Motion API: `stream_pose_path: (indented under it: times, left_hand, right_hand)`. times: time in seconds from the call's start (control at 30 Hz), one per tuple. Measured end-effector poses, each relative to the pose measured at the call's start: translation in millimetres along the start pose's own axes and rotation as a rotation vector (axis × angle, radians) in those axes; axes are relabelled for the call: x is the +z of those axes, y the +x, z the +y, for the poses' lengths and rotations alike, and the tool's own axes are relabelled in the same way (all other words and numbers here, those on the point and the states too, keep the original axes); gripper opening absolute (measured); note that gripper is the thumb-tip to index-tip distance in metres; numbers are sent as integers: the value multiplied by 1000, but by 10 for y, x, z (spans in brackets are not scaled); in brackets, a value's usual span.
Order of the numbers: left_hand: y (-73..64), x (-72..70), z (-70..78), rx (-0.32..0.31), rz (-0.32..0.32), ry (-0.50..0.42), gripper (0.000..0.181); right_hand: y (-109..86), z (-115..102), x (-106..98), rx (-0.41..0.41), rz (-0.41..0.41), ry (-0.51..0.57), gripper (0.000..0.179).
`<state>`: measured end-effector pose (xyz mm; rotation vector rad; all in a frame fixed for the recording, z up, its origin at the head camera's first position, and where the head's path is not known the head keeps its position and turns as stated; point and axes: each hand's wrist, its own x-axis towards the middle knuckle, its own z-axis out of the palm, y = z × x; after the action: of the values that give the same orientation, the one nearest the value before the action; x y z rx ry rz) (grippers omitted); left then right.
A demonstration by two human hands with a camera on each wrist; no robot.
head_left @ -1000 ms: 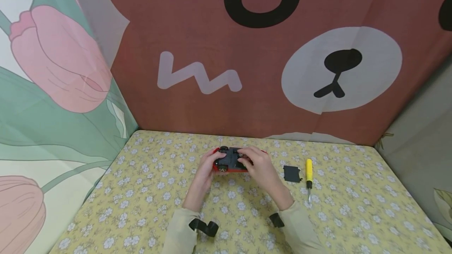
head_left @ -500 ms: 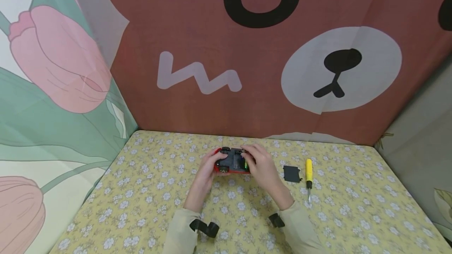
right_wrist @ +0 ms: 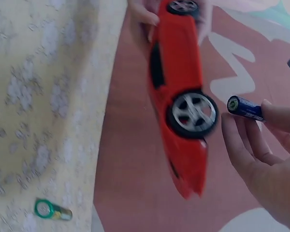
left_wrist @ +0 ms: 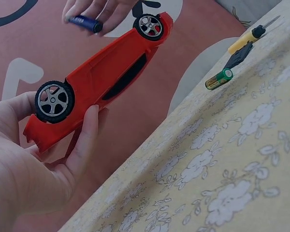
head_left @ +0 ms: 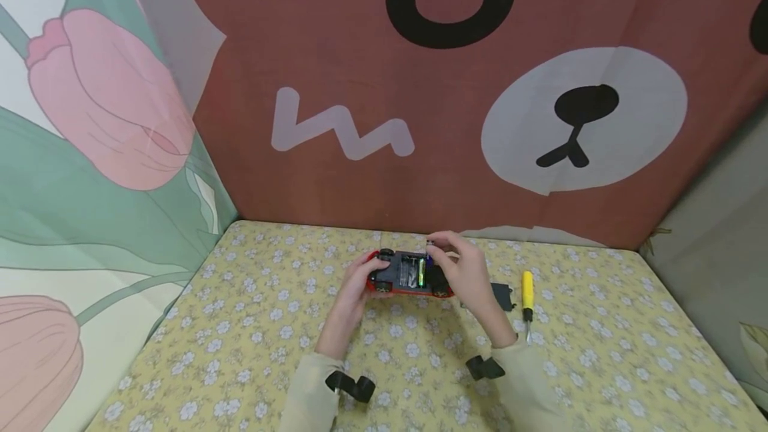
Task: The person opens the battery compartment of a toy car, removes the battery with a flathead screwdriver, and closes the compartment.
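A red toy car point(head_left: 396, 272) is held upside down in my left hand point(head_left: 354, 282), the thumb over its dark underside. Its battery compartment point(head_left: 412, 272) lies uncovered, with a green-and-gold battery point(head_left: 422, 273) inside at the right end. My right hand point(head_left: 471, 275) pinches a blue battery point(right_wrist: 246, 108) between thumb and fingers, off to the side of the car's underside and apart from it. In the left wrist view, the red side of the car and two silver-spoked wheels show, with the blue battery point(left_wrist: 84, 23) beyond the car body.
On the flowered tablecloth to the right lie a black compartment cover point(head_left: 503, 297), partly behind the right hand, and a yellow-handled screwdriver point(head_left: 527, 295). Another green battery point(left_wrist: 219, 79) lies near the cover. A bear-print cloth point(head_left: 336, 185) hangs behind the table.
My right hand has drawn back from the compartment, up and to the right, with the blue battery, baring the compartment and rear wheels. My left hand keeps its hold on the car.
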<state>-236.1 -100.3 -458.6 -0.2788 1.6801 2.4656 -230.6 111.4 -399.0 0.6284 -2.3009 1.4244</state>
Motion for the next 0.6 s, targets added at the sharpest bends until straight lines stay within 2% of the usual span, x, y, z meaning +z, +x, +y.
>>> stream_pose_path:
  times: [0.17, 0.43, 0.6]
  left_hand:
    - [6, -5, -4, -3, -5, 3, 59]
    - [6, -17, -7, 7, -16, 11, 60]
    - [13, -18, -13, 3, -21, 17, 60]
  right_hand:
    - [50, 9, -155, 78, 16, 1, 20]
    - [61, 56, -313, 163, 24, 81, 23]
    - [55, 99, -376, 173, 51, 67, 23]
